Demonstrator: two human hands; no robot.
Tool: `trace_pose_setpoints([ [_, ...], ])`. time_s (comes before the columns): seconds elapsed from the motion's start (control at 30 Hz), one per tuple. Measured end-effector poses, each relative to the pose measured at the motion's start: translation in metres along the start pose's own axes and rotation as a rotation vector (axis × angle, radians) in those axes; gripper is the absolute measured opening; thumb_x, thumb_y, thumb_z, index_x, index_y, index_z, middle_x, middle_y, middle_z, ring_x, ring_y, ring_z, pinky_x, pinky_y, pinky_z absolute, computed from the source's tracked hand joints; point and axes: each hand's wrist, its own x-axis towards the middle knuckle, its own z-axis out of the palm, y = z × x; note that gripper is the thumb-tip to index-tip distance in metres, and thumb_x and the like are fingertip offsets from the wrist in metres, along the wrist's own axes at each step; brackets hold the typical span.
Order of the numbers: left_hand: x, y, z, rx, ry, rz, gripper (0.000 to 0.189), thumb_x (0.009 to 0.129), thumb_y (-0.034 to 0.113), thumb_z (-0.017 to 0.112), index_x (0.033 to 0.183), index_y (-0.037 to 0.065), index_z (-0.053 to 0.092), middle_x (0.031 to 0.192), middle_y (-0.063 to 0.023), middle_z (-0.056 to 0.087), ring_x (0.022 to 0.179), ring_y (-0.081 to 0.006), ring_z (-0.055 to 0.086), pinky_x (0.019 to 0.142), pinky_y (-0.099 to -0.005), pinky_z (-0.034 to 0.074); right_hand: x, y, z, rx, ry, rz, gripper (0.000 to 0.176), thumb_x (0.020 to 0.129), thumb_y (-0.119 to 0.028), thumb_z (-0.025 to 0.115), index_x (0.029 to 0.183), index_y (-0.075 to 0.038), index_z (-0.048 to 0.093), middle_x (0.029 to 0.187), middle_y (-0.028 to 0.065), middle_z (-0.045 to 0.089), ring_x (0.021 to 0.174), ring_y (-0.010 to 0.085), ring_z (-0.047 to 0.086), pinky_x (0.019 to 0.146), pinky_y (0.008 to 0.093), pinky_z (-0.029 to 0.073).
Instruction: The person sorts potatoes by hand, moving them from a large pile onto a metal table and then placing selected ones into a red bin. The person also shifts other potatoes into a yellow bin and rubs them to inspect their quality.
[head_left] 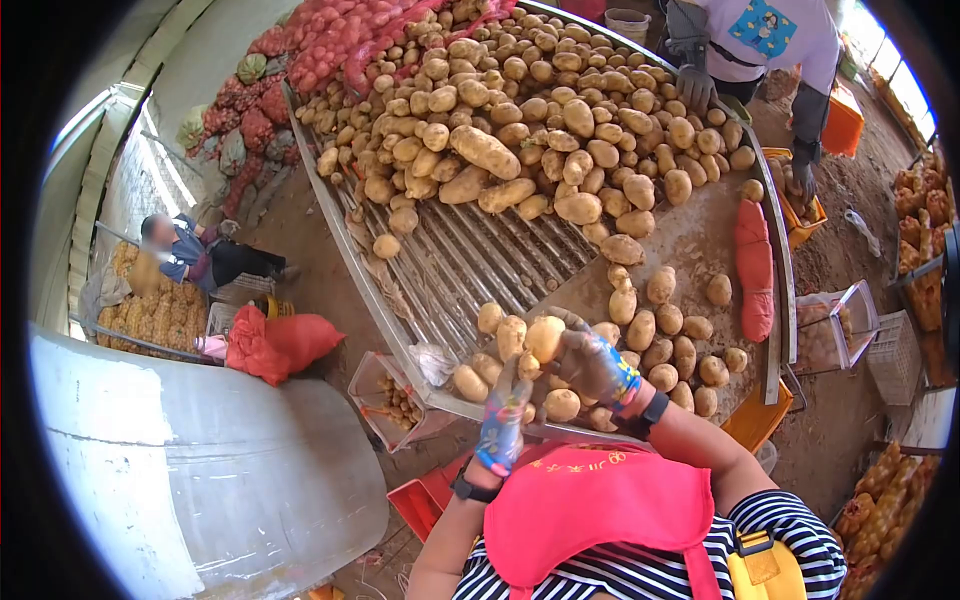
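Both hands wear grey work gloves with colourful printed cuffs. My right hand (pixel 594 362) curls its fingers round a pale yellowish potato (pixel 545 338) above the table's near edge. My left hand (pixel 506 402) is close by on the left, its fingers pointing up and closed at a small potato (pixel 528 366). Another potato (pixel 511 337) overlaps its fingertips in this view. Loose potatoes (pixel 561 404) lie just below and around both hands. The slatted metal sorting table (pixel 480 262) spreads out in front of me.
A big potato heap (pixel 560 130) covers the table's far side. A co-worker's gloved hand (pixel 697 88) rests at the heap. A rolled red mesh bag (pixel 753 270) lies at the right rim. Crates (pixel 395 400) stand below the edges; another person (pixel 205 255) sits at left.
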Motion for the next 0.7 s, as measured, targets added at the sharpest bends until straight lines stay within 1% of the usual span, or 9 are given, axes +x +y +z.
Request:
trace_pose_setpoints([
  [0.07, 0.006, -0.005, 0.008, 0.090, -0.006, 0.053, 0.049, 0.096, 0.019, 0.062, 0.141, 0.005, 0.048, 0.092, -0.0021, 0.066, 0.071, -0.0110, 0.061, 0.062, -0.0240, 0.049, -0.011, 0.020, 0.001, 0.045, -0.064, -0.107, 0.074, 0.092, -0.043, 0.063, 0.147, -0.007, 0.028, 0.140, 0.0121, 0.046, 0.125, 0.0262, 0.052, 0.103, 0.0463, 0.045],
  [0.1, 0.010, 0.008, 0.012, -0.119, 0.002, -0.215, 0.048, 0.095, 0.017, 0.063, 0.139, 0.004, 0.049, 0.095, -0.0028, 0.066, 0.076, -0.0109, 0.063, 0.064, -0.0237, 0.049, -0.023, 0.016, 0.004, 0.100, -0.182, -0.084, 0.068, 0.095, -0.040, 0.060, 0.146, -0.007, 0.031, 0.139, 0.0128, 0.047, 0.124, 0.0261, 0.052, 0.103, 0.0464, 0.044],
  [0.2, 0.017, 0.031, 0.023, -0.016, -0.010, -0.273, 0.044, 0.095, 0.015, 0.065, 0.134, -0.001, 0.052, 0.101, -0.0052, 0.065, 0.082, -0.0100, 0.061, 0.068, -0.0240, 0.049, -0.030, 0.005, 0.004, 0.040, 0.026, 0.022, 0.065, 0.096, -0.041, 0.058, 0.145, -0.006, 0.032, 0.139, 0.0130, 0.046, 0.125, 0.0241, 0.051, 0.102, 0.0441, 0.045],
  [0.23, 0.014, 0.023, 0.026, 0.198, -0.019, -0.089, 0.045, 0.095, 0.015, 0.064, 0.134, -0.001, 0.050, 0.099, -0.0040, 0.064, 0.080, -0.0087, 0.059, 0.067, -0.0231, 0.048, -0.033, 0.004, 0.002, -0.028, 0.103, 0.040, 0.060, 0.096, -0.043, 0.059, 0.140, -0.006, 0.040, 0.130, 0.0101, 0.053, 0.113, 0.0194, 0.056, 0.093, 0.0361, 0.050],
  [0.33, 0.008, 0.029, 0.039, 0.195, -0.040, -0.065, 0.041, 0.096, 0.016, 0.064, 0.133, 0.003, 0.051, 0.090, 0.0009, 0.059, 0.071, -0.0028, 0.051, 0.060, -0.0182, 0.041, -0.044, -0.011, 0.007, -0.517, 0.096, 0.006, 0.050, 0.097, -0.041, 0.057, 0.131, -0.005, 0.048, 0.112, 0.0055, 0.061, 0.095, 0.0124, 0.059, 0.075, 0.0273, 0.050],
  [0.37, 0.005, 0.038, 0.043, 0.071, -0.035, -0.173, 0.040, 0.096, 0.016, 0.063, 0.132, 0.003, 0.051, 0.091, 0.0006, 0.059, 0.072, -0.0033, 0.051, 0.060, -0.0183, 0.041, -0.052, -0.022, 0.019, -0.491, 0.183, 0.083, 0.044, 0.096, -0.039, 0.058, 0.124, -0.005, 0.051, 0.099, 0.0020, 0.062, 0.080, 0.0074, 0.056, 0.064, 0.0226, 0.046],
  [0.47, 0.004, 0.061, 0.051, -0.211, 0.005, -0.326, 0.033, 0.096, 0.015, 0.063, 0.126, 0.006, 0.053, 0.091, 0.0005, 0.059, 0.071, -0.0046, 0.052, 0.058, -0.0187, 0.041, -0.051, -0.018, 0.016, -0.629, 0.223, -0.058, 0.044, 0.096, -0.039, 0.059, 0.123, -0.006, 0.051, 0.093, 0.0018, 0.061, 0.072, 0.0049, 0.053, 0.058, 0.0215, 0.043],
  [0.67, 0.005, 0.070, 0.047, -0.520, -0.017, -0.452, 0.027, 0.095, 0.017, 0.062, 0.119, 0.007, 0.055, 0.094, -0.0056, 0.065, 0.066, -0.0107, 0.060, 0.052, -0.0217, 0.044, -0.045, -0.009, 0.002, -0.245, 0.208, 0.130, 0.042, 0.098, -0.047, 0.050, 0.108, -0.008, 0.059, 0.076, -0.0013, 0.059, 0.057, 0.0044, 0.047, 0.048, 0.0210, 0.036],
  [0.7, 0.006, 0.076, 0.051, -0.580, -0.020, -0.447, 0.026, 0.095, 0.017, 0.062, 0.118, 0.007, 0.056, 0.094, -0.0068, 0.066, 0.066, -0.0120, 0.061, 0.052, -0.0226, 0.044, -0.052, -0.018, 0.007, 0.083, -0.003, 0.261, 0.046, 0.099, -0.051, 0.044, 0.102, -0.009, 0.062, 0.072, -0.0005, 0.060, 0.054, 0.0060, 0.049, 0.047, 0.0206, 0.037],
])
